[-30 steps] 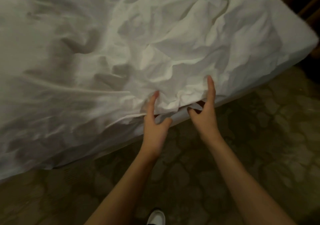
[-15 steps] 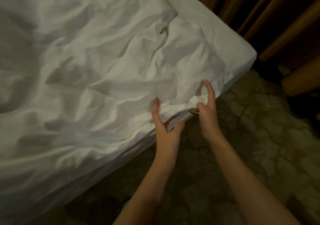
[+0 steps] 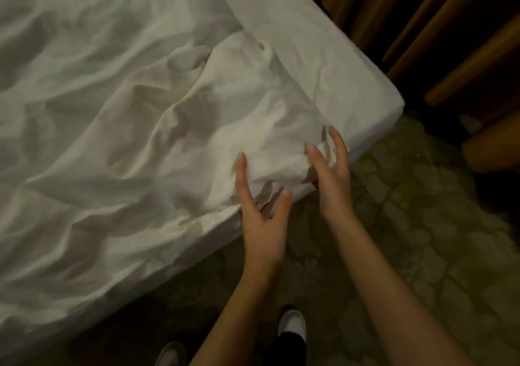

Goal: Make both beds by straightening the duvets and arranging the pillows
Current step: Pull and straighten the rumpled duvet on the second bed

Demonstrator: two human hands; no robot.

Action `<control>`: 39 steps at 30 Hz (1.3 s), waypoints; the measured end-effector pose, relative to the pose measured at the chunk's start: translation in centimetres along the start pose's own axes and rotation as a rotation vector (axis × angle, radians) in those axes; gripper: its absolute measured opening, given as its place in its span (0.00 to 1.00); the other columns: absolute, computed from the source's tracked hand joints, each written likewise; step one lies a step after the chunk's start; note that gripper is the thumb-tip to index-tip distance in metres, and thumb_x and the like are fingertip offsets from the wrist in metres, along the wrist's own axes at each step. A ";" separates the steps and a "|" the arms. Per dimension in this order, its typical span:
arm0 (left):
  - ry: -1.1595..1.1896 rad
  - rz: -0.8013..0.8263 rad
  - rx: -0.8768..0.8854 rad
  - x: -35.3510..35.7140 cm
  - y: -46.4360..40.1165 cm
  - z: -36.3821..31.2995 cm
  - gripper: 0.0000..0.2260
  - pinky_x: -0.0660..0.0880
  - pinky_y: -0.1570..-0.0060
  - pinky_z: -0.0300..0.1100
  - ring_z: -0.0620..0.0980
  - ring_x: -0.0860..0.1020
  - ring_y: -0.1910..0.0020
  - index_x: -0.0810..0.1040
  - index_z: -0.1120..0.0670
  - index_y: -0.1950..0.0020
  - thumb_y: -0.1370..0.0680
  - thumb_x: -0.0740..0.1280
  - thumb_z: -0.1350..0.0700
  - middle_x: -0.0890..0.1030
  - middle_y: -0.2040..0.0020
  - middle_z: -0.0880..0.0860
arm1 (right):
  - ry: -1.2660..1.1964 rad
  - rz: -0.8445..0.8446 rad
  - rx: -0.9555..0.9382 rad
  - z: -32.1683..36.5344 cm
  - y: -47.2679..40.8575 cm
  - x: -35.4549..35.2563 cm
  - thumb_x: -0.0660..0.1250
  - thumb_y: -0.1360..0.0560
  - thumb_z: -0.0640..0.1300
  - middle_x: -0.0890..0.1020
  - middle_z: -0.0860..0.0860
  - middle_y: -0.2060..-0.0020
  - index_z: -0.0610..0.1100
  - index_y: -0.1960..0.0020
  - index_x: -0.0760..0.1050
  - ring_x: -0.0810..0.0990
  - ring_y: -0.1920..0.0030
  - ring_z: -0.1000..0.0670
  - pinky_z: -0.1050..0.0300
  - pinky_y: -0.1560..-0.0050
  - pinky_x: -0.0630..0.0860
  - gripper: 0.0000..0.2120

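Head view: your left hand [image 3: 261,225] and right hand [image 3: 333,180], fingers spread, pinch the rumpled white duvet [image 3: 126,112] at the bed's near edge. Beyond your fingertips lies bare mattress corner [image 3: 351,64]; beneath them, patterned carpet [image 3: 408,239]; farther right, brown curtains [image 3: 436,28].

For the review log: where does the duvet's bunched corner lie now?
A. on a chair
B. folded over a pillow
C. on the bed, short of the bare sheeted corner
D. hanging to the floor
C: the duvet ends crumpled between the left hand and right hand, leaving the sheeted mattress corner uncovered.
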State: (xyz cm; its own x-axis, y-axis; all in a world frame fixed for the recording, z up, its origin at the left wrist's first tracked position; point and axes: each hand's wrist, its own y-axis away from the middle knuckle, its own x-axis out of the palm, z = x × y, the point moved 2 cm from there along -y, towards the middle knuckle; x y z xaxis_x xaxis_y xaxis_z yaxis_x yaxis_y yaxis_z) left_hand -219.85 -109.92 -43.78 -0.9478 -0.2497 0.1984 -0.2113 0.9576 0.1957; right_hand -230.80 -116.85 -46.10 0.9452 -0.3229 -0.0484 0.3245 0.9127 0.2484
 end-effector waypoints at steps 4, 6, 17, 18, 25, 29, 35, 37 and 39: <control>-0.076 -0.118 0.081 1.4 -2.8 0.3 0.33 0.71 0.42 0.28 0.23 0.64 0.38 0.52 0.38 0.26 0.22 0.68 0.57 0.58 0.34 0.30 | -0.022 0.063 0.011 0.1 -3.4 -0.9 0.72 0.27 0.44 0.67 0.53 0.30 0.59 0.31 0.63 0.68 0.32 0.50 0.48 0.32 0.70 0.30; -0.137 -0.180 0.109 1.2 -3.9 0.6 0.32 0.69 0.33 0.43 0.36 0.64 0.31 0.55 0.36 0.28 0.25 0.69 0.48 0.60 0.30 0.37 | -0.011 0.076 0.005 0.5 -4.6 -0.5 0.72 0.27 0.42 0.67 0.54 0.32 0.57 0.30 0.64 0.68 0.33 0.51 0.52 0.33 0.70 0.30; -0.263 -0.266 0.200 3.2 -6.8 -0.6 0.28 0.62 0.34 0.27 0.28 0.62 0.33 0.59 0.42 0.28 0.22 0.65 0.63 0.62 0.32 0.31 | -0.021 -0.063 -0.218 4.7 -9.9 -0.7 0.68 0.27 0.32 0.77 0.53 0.45 0.46 0.41 0.76 0.75 0.44 0.57 0.72 0.42 0.71 0.17; -0.277 -0.257 0.181 3.2 -6.9 0.0 0.28 0.65 0.34 0.30 0.28 0.65 0.35 0.60 0.43 0.28 0.22 0.64 0.65 0.63 0.30 0.35 | -0.009 -0.082 -0.207 4.2 -10.1 -0.9 0.68 0.27 0.32 0.77 0.52 0.44 0.45 0.40 0.76 0.75 0.43 0.56 0.74 0.44 0.70 0.17; -0.281 -0.144 0.053 1.4 -5.1 2.8 0.32 0.68 0.32 0.48 0.44 0.68 0.30 0.64 0.33 0.35 0.24 0.64 0.68 0.67 0.35 0.26 | 0.100 -0.130 -0.098 -0.2 -9.0 -1.5 0.68 0.26 0.34 0.74 0.48 0.40 0.45 0.36 0.73 0.73 0.40 0.50 0.78 0.50 0.67 0.20; 0.020 -0.343 -0.032 2.1 -5.6 2.2 0.23 0.75 0.40 0.52 0.48 0.79 0.44 0.76 0.36 0.44 0.24 0.66 0.66 0.78 0.39 0.42 | -0.017 -0.035 -0.148 0.0 -6.1 -0.5 0.71 0.28 0.37 0.68 0.48 0.34 0.54 0.34 0.67 0.70 0.37 0.53 0.75 0.46 0.70 0.27; 0.224 -0.466 -0.127 3.2 -6.9 3.8 0.20 0.74 0.39 0.57 0.52 0.77 0.40 0.79 0.39 0.47 0.25 0.67 0.66 0.78 0.38 0.51 | 0.023 -0.033 -0.094 -1.0 -5.2 0.8 0.71 0.29 0.37 0.68 0.49 0.36 0.56 0.37 0.72 0.71 0.40 0.53 0.57 0.40 0.76 0.25; 0.087 -0.406 -0.058 4.0 -5.7 5.3 0.21 0.71 0.36 0.57 0.51 0.74 0.36 0.77 0.38 0.42 0.26 0.68 0.63 0.76 0.35 0.48 | 0.063 -0.110 -0.124 -0.9 -6.6 -1.2 0.70 0.29 0.33 0.68 0.43 0.36 0.53 0.41 0.75 0.72 0.41 0.50 0.65 0.42 0.74 0.22; -0.020 -0.341 -0.043 5.5 -4.0 6.7 0.22 0.68 0.32 0.51 0.47 0.70 0.32 0.73 0.40 0.37 0.24 0.68 0.63 0.73 0.33 0.44 | 0.117 -0.148 -0.139 -1.2 -7.9 -3.7 0.69 0.29 0.30 0.71 0.40 0.37 0.49 0.42 0.77 0.74 0.44 0.50 0.67 0.41 0.72 0.20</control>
State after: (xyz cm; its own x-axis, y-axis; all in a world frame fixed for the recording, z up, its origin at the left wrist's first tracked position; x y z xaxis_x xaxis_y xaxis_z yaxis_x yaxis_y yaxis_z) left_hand -225.79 -114.12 -49.87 -0.8287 -0.5515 0.0952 -0.5074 0.8122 0.2879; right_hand -236.79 -122.59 -49.06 0.8818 -0.4322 -0.1885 0.4544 0.8858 0.0945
